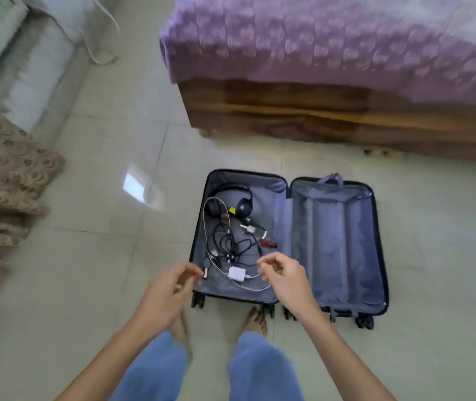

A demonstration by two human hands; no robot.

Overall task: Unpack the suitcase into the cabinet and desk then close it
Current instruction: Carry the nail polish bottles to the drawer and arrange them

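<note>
Suitcase (338,244): dark hard shell, grey-blue fabric lining, laid fully open and flat on the pale tiled floor (109,256), directly beyond both hands. Two halves are seen. The half beyond the right hand (281,274) is lined and holds nothing visible; a grey loop handle shows at its far edge. The half between and beyond the hands holds the contents. Small black wheels are seen along the near edge, just under the hands.

Contents counted: one pair of dark headphones (231,202) at the far end; one tangle of black cable (231,244) in the middle; one white cable (210,227) looping the length of the half; one white charger block (236,274) between the two hands; one small red item (268,243) beyond the right hand. Several small plugs are seen near the headphones, too blurred to count.

Left hand (177,280): held over the near left corner, fingers half curled, nothing gripped. Right hand: held over the hinge line, fingers loosely curled, nothing gripped.

One wooden bed (317,117) with a purple cover is seen well beyond the suitcase.
</note>
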